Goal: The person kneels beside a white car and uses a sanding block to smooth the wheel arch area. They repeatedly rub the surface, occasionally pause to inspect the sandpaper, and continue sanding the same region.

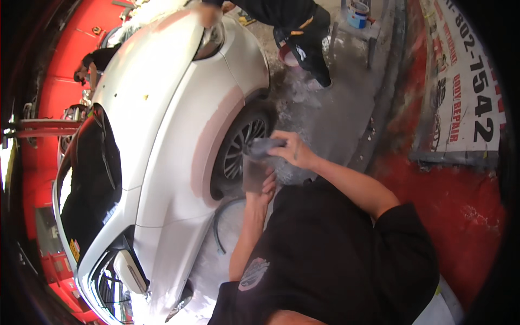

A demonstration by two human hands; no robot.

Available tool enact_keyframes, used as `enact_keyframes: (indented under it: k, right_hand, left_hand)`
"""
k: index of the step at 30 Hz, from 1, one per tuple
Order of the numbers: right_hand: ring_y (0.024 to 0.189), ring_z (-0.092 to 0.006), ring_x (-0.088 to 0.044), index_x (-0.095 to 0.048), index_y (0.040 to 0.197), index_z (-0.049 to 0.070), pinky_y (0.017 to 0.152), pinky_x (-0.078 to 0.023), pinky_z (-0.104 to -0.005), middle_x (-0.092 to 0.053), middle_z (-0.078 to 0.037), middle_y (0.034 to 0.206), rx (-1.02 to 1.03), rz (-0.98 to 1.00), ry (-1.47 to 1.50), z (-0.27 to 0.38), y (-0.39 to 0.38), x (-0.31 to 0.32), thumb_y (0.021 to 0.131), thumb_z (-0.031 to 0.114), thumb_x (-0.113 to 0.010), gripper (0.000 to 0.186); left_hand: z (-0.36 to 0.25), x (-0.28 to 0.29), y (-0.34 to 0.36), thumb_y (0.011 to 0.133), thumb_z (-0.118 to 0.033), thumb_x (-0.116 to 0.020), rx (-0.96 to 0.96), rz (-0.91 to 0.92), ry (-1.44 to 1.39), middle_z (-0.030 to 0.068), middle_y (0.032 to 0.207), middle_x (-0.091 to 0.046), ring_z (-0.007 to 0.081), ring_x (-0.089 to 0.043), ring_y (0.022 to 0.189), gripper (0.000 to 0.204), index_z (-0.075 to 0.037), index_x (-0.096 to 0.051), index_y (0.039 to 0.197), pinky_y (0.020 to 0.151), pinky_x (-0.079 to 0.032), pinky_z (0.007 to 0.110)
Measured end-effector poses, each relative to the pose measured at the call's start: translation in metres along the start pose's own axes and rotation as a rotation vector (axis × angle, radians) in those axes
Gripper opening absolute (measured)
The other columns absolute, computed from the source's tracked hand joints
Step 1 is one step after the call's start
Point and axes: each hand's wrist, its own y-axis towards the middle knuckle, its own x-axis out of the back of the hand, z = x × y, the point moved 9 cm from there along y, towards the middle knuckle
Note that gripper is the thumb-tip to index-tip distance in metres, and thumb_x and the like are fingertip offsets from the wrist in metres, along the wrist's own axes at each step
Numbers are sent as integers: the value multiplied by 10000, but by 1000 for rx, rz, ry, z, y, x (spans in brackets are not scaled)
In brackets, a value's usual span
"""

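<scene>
In front of the car's front wheel (pixel 238 151), my right hand (pixel 292 149) is closed on a dark grey, block-like thing (pixel 264 146), perhaps a sanding block; blur hides its exact kind. Just below it, my left hand (pixel 262 187) grips a flat brownish-grey sheet (pixel 255 174) that looks like sandpaper. The sheet's upper edge meets or overlaps the underside of the block; I cannot tell whether they touch. Both hands are apart from the car. The white fender (pixel 179 127) beside them carries a dull pinkish band (pixel 208 146) around the wheel arch.
A co-worker in dark clothes (pixel 303 32) stands by the headlight, a hand on the bumper area. Another person (pixel 97 59) bends beyond the hood. A dark hose (pixel 218 227) lies near the wheel. A can (pixel 357 14) stands on a stand, and a banner (pixel 460 81) hangs at right.
</scene>
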Motion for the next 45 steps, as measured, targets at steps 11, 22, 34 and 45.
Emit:
enact_keyframes:
  k: [11, 22, 34, 45]
  right_hand:
    - [887, -311, -705, -667, 1233, 41, 825, -511, -406, -706, -224, 921, 142, 80, -506, -28, -17, 12, 833, 92, -620, 406]
    - [712, -326, -655, -696, 987, -8, 666, -491, -425, -680, -191, 791, -21, 228, -527, 7, -3, -10, 918, 283, -646, 303]
    - [678, -422, -579, -659, 848, -13, 642, -476, -446, -635, -251, 777, 14, 256, -492, 35, -26, -15, 882, 257, -681, 273]
    - [777, -321, -689, -712, 918, -47, 704, -515, -429, -713, -194, 834, -243, -462, -720, -40, -45, 282, 880, 305, -698, 354]
  left_hand:
    - [-108, -9, -24, 1012, -140, -606, -916, -402, 645, 92, 1052, -675, 170, -635, 947, 260, 66, -650, 1164, 825, -513, 311]
    - [-82, -43, -70, 940, -133, -710, -1089, -504, 1353, 50, 926, -674, 132, -621, 872, 195, 18, -678, 1059, 774, -498, 275]
    - [-55, -113, -72, 944, -94, -627, -1172, -37, 1965, 118, 761, -644, 264, -623, 698, 88, -21, -675, 946, 710, -473, 401]
    - [-119, 217, -79, 1002, -108, -537, -520, -638, 1633, 107, 736, -682, 186, -639, 652, 196, 29, -677, 1014, 616, -543, 340]
